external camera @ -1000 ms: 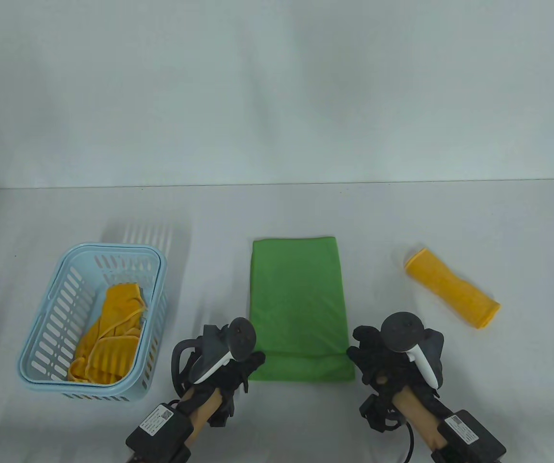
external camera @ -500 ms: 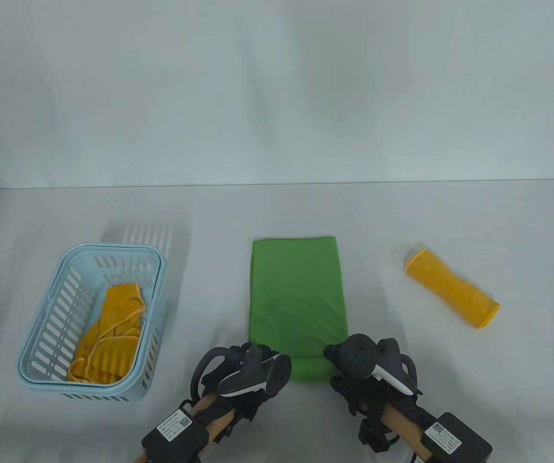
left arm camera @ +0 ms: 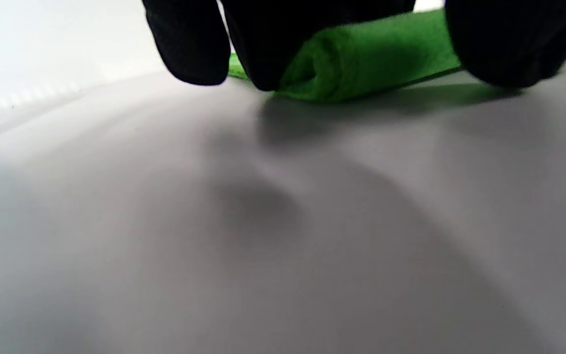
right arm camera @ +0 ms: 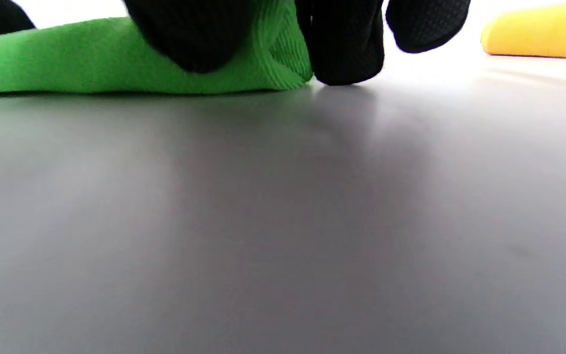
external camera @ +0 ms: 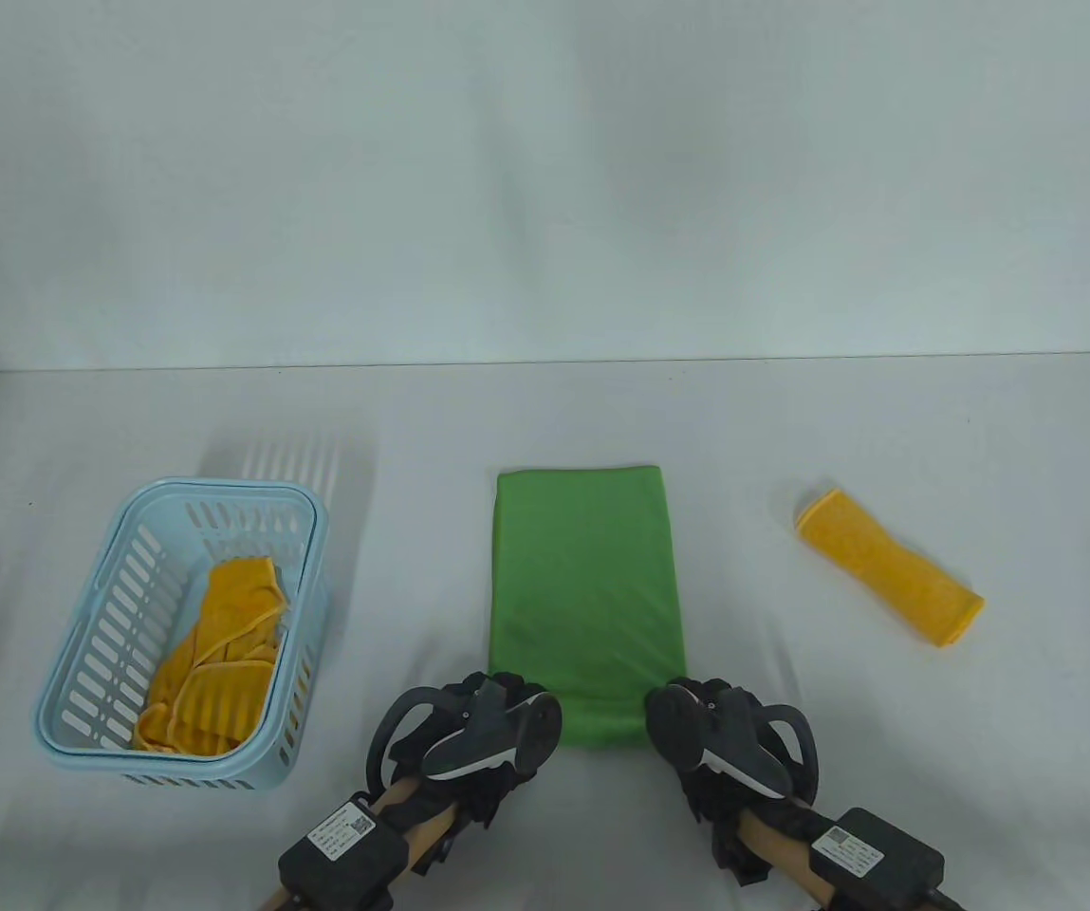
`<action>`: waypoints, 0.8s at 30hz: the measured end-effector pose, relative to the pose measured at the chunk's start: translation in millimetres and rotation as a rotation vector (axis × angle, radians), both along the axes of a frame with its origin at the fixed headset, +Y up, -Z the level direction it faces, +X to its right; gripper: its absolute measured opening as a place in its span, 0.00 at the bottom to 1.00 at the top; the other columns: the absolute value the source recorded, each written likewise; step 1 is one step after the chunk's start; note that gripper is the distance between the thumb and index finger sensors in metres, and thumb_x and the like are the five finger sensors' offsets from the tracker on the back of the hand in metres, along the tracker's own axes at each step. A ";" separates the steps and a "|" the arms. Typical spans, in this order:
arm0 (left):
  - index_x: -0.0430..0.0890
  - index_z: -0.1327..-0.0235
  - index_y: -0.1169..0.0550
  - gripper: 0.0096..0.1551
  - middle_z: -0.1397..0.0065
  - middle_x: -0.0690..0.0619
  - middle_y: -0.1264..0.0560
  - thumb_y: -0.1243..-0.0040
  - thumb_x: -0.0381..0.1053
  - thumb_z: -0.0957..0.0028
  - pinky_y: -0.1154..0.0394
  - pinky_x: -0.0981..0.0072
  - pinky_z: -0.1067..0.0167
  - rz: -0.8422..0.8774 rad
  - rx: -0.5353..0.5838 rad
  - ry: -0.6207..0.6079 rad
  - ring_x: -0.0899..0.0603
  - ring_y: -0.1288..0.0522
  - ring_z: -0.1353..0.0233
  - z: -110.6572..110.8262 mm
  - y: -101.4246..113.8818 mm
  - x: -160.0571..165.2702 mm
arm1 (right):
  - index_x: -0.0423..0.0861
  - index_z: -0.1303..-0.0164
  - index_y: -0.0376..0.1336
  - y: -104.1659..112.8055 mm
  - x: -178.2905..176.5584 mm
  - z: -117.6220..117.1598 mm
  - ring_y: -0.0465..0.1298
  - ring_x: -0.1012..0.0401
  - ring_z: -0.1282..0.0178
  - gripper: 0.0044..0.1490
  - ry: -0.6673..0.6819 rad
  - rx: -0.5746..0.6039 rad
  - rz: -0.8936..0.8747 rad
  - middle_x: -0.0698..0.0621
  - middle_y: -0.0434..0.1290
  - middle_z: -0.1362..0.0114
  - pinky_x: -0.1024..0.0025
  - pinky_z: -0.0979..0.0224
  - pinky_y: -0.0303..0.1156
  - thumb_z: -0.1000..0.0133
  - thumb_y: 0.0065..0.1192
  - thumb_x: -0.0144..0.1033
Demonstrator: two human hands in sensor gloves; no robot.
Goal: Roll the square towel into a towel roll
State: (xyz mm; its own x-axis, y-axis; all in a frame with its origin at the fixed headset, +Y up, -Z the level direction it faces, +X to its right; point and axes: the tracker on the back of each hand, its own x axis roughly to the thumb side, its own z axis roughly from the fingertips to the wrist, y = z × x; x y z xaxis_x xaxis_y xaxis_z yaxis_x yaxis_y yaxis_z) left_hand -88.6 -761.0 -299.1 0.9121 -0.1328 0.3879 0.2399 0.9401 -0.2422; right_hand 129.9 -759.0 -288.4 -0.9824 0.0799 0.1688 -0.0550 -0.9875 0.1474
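Green cloth, the towel point(external camera: 585, 598), was recorded in the table view lying flat as a folded strip at the middle of the table point(external camera: 545, 427), its long side running away from the person. Its near end was covered at both corners: the left hand point(external camera: 492, 726) at the left corner, the right hand point(external camera: 715, 735) at the right. A blue basket point(external camera: 80, 664) holding a yellow cloth point(external camera: 212, 655) was noted well to the left, and a finished yellow roll point(external camera: 889, 567) well to the right.

In the left wrist view, the near edge of the towel point(left arm camera: 361, 64) was seen turned over into a small first coil, with the gloved fingers point(left arm camera: 273, 44) curled down over it.

In the right wrist view, the same thickened edge point(right arm camera: 116, 59) was seen under the curled fingers point(right arm camera: 347, 44), fingertips touching the table beside it; the yellow roll point(right arm camera: 543, 34) showed at the far right.

Both hands were judged to be gripping the rolled edge. Progress was judged early: only the first turn had been formed, and nearly the whole length was left to be rolled away from the person.
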 end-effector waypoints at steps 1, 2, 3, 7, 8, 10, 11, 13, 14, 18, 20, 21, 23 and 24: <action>0.61 0.27 0.44 0.48 0.22 0.60 0.43 0.40 0.66 0.63 0.35 0.50 0.25 0.008 -0.015 0.008 0.48 0.36 0.24 -1.5 -0.5 -1.5 | 0.56 0.39 0.64 1.5 1.1 -0.9 0.71 0.52 0.28 0.30 -0.006 0.003 -0.009 0.56 0.67 0.27 0.47 0.27 0.66 0.55 0.62 0.41; 0.62 0.27 0.45 0.49 0.22 0.61 0.44 0.40 0.66 0.63 0.35 0.49 0.25 0.019 -0.028 0.017 0.49 0.37 0.24 -2.8 -0.7 -2.8 | 0.56 0.40 0.64 2.4 1.9 -1.8 0.72 0.52 0.28 0.30 -0.010 0.000 -0.019 0.56 0.68 0.28 0.48 0.27 0.66 0.55 0.61 0.42; 0.62 0.27 0.45 0.49 0.22 0.61 0.45 0.40 0.66 0.63 0.36 0.49 0.24 0.041 -0.052 0.031 0.49 0.37 0.24 -4.8 -1.3 -4.9 | 0.57 0.40 0.65 4.1 4.0 -3.6 0.73 0.53 0.29 0.30 -0.022 -0.004 -0.040 0.56 0.69 0.28 0.48 0.28 0.67 0.55 0.61 0.42; 0.64 0.28 0.46 0.48 0.22 0.63 0.46 0.39 0.64 0.62 0.37 0.50 0.23 0.094 -0.102 0.079 0.50 0.39 0.24 -12.4 -2.7 -13.6 | 0.58 0.41 0.67 7.6 18.4 -12.7 0.74 0.54 0.30 0.29 -0.078 -0.059 -0.183 0.57 0.72 0.30 0.50 0.29 0.69 0.56 0.61 0.45; 0.64 0.28 0.46 0.47 0.23 0.63 0.46 0.38 0.62 0.61 0.38 0.50 0.23 0.105 -0.106 0.085 0.51 0.39 0.25 -14.1 -2.6 -14.7 | 0.58 0.41 0.67 7.3 21.1 -14.2 0.74 0.55 0.30 0.29 -0.088 -0.068 -0.207 0.58 0.72 0.31 0.50 0.29 0.69 0.56 0.61 0.45; 0.65 0.28 0.44 0.44 0.23 0.64 0.44 0.39 0.59 0.58 0.37 0.50 0.23 0.114 -0.102 0.092 0.51 0.37 0.26 -16.8 -0.6 -16.0 | 0.59 0.41 0.67 7.7 25.3 -17.1 0.74 0.55 0.31 0.29 -0.109 -0.084 -0.251 0.58 0.73 0.31 0.50 0.30 0.69 0.56 0.61 0.46; 0.65 0.28 0.42 0.41 0.23 0.64 0.42 0.40 0.58 0.57 0.36 0.49 0.24 0.133 -0.092 0.094 0.52 0.35 0.26 -17.9 2.3 -17.0 | 0.59 0.41 0.67 7.9 27.2 -18.3 0.74 0.55 0.31 0.30 -0.124 -0.093 -0.271 0.58 0.74 0.31 0.50 0.30 0.69 0.56 0.61 0.46; 0.65 0.29 0.38 0.38 0.24 0.64 0.37 0.41 0.56 0.56 0.34 0.48 0.25 0.171 -0.083 0.107 0.51 0.31 0.27 -18.8 6.3 -18.5 | 0.59 0.41 0.67 7.9 29.5 -19.6 0.74 0.55 0.31 0.30 -0.137 -0.104 -0.299 0.58 0.74 0.32 0.50 0.30 0.69 0.56 0.61 0.47; 0.65 0.29 0.37 0.37 0.25 0.64 0.35 0.41 0.56 0.56 0.33 0.48 0.25 0.190 -0.082 0.113 0.51 0.30 0.27 -19.7 8.9 -19.8 | 0.59 0.41 0.67 8.0 30.8 -20.3 0.74 0.55 0.31 0.30 -0.146 -0.108 -0.312 0.58 0.74 0.32 0.50 0.30 0.69 0.56 0.61 0.47; 0.65 0.32 0.31 0.34 0.27 0.65 0.27 0.40 0.56 0.56 0.30 0.48 0.28 0.267 -0.089 0.154 0.50 0.24 0.30 -22.4 16.2 -27.1 | 0.60 0.40 0.66 6.9 35.8 -21.9 0.73 0.54 0.31 0.30 -0.169 -0.143 -0.388 0.57 0.75 0.33 0.49 0.30 0.68 0.56 0.60 0.47; 0.65 0.35 0.28 0.32 0.30 0.65 0.24 0.40 0.56 0.57 0.29 0.48 0.29 0.296 -0.108 0.166 0.50 0.22 0.32 -22.8 17.6 -30.1 | 0.61 0.40 0.66 7.2 37.2 -21.9 0.73 0.54 0.31 0.30 -0.174 -0.154 -0.405 0.57 0.75 0.34 0.49 0.30 0.68 0.55 0.60 0.47; 0.64 0.35 0.27 0.31 0.31 0.65 0.23 0.39 0.56 0.57 0.28 0.48 0.29 0.311 -0.121 0.169 0.49 0.21 0.32 -22.9 18.0 -31.3 | 0.61 0.40 0.66 7.3 37.7 -21.8 0.73 0.54 0.32 0.30 -0.173 -0.165 -0.415 0.57 0.76 0.35 0.49 0.31 0.68 0.55 0.60 0.47; 0.62 0.37 0.26 0.31 0.31 0.63 0.23 0.39 0.56 0.58 0.29 0.47 0.30 0.334 -0.194 0.165 0.48 0.22 0.33 -22.1 18.2 -34.2 | 0.61 0.40 0.65 8.0 38.5 -21.4 0.73 0.54 0.33 0.30 -0.168 -0.220 -0.437 0.57 0.76 0.36 0.49 0.31 0.68 0.55 0.59 0.48; 0.62 0.37 0.25 0.30 0.31 0.62 0.24 0.39 0.56 0.58 0.29 0.46 0.30 0.343 -0.215 0.163 0.47 0.22 0.32 -21.0 18.0 -35.3 | 0.61 0.39 0.65 8.4 38.7 -21.0 0.73 0.54 0.33 0.30 -0.165 -0.239 -0.445 0.56 0.76 0.36 0.49 0.31 0.68 0.55 0.59 0.48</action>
State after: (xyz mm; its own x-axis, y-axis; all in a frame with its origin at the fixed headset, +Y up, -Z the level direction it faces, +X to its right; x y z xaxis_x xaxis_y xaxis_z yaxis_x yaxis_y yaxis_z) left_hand -124.0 -743.0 -320.1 0.9409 0.2565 0.2211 -0.1349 0.8828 -0.4499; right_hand 168.6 -750.6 -309.4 -0.8569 0.5120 -0.0593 -0.5022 -0.8034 0.3198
